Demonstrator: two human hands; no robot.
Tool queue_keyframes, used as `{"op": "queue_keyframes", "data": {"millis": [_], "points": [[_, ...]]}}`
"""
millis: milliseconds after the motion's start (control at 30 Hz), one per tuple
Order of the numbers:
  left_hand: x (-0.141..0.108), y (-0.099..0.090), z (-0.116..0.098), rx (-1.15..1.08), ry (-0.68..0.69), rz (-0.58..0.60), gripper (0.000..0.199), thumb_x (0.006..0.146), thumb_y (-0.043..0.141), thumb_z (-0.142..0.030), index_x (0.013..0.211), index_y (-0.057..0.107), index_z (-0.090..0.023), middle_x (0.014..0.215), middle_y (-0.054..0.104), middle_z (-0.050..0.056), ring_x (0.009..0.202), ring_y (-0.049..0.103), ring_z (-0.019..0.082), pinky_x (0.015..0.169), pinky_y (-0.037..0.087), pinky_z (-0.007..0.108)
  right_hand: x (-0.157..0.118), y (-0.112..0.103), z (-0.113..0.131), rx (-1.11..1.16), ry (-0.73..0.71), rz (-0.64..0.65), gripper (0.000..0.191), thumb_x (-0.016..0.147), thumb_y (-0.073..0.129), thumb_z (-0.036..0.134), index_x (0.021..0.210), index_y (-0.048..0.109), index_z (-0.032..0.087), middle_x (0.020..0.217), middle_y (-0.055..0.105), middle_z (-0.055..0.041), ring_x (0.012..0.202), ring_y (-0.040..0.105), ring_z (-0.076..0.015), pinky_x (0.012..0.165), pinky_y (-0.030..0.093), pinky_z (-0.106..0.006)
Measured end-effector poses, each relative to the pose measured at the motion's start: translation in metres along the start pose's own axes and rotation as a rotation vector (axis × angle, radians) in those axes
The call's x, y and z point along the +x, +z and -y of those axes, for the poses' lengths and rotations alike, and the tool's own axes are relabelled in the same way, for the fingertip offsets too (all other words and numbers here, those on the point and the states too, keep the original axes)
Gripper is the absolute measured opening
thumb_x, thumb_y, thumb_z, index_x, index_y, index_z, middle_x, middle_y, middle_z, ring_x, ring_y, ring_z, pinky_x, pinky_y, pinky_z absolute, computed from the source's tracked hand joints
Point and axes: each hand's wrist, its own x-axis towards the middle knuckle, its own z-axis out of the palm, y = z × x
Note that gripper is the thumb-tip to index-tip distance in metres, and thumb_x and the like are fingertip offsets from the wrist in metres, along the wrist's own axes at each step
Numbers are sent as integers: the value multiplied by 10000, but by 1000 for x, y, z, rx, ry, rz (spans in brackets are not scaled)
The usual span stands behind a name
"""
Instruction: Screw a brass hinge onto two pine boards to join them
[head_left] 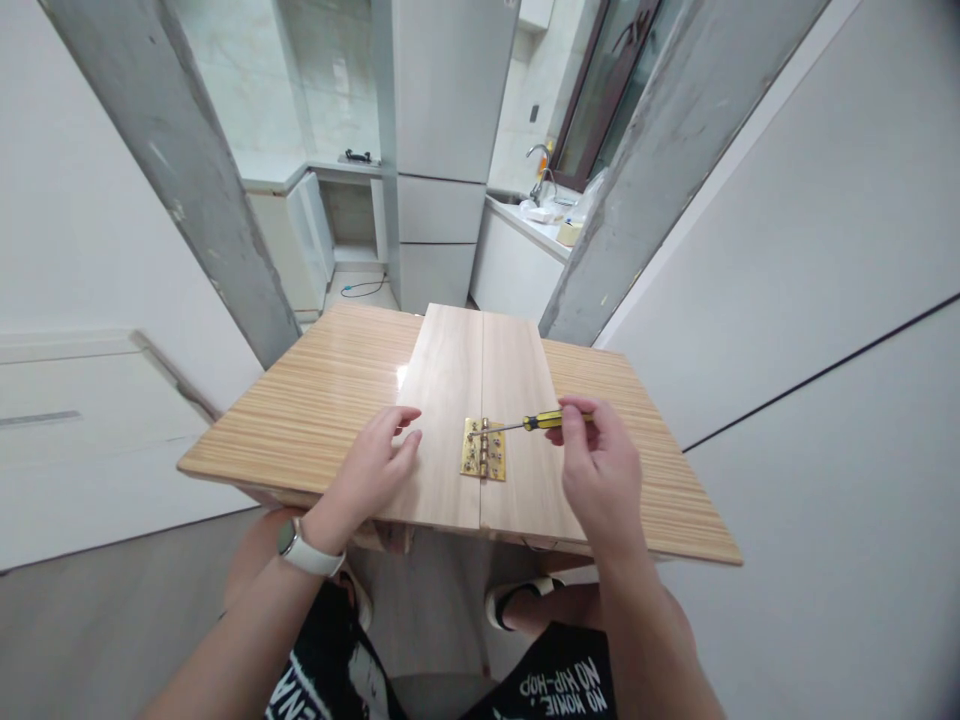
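Two pale wooden boards (450, 370) lie side by side on the table, their long edges meeting. A brass butt hinge (484, 449) spans the seam near the front end, with several screws in its leaves. My right hand (600, 455) grips a screwdriver (541, 420) by its yellow and black handle. The shaft points left, and its tip is at the hinge's left leaf, by a screw; whether it sits in the screw head I cannot tell. My left hand (382, 455) rests at the left board's edge, fingers apart and holding nothing.
The wood-grain table (330, 400) extends past the boards on both sides. Beyond it stand a fridge (442, 150), a counter with a sink (510, 198) and an open cabinet (352, 215). A white panel wall (810, 330) is close on the right.
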Motion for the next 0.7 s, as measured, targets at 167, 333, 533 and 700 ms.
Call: {"op": "queue_keyframes", "data": {"millis": [167, 333, 533, 700], "points": [[36, 16, -13, 1, 97, 171, 205, 985, 606, -239, 1162, 697, -191, 1155, 748, 91, 1047, 711, 249, 963, 574, 420, 32, -13, -13, -4, -73, -85, 334, 1007, 641, 482, 1223, 656, 227, 982, 727, -53, 811, 745, -217, 749, 620, -389], [68, 36, -18, -74, 156, 246, 172, 985, 617, -200, 1106, 737, -183, 1072, 771, 79, 970, 721, 217, 868, 578, 348, 51, 1, -12, -90, -201, 117, 269, 1022, 621, 418, 1211, 665, 233, 1006, 745, -66, 857, 741, -233, 817, 608, -422], [77, 48, -23, -192, 177, 292, 172, 996, 626, -191, 1076, 778, -197, 1016, 807, 45, 925, 737, 184, 837, 556, 298, 51, 24, -2, -159, -323, 240, 202, 1039, 586, 307, 1203, 658, 214, 1049, 764, -92, 934, 739, -243, 869, 565, -400], [76, 51, -26, -262, 167, 292, 167, 995, 640, -213, 1057, 793, -184, 1012, 819, 55, 919, 747, 189, 831, 562, 292, 49, 37, -3, -186, -348, 287, 187, 1034, 577, 265, 1197, 650, 212, 1102, 756, -105, 945, 723, -245, 867, 544, -391]]}}
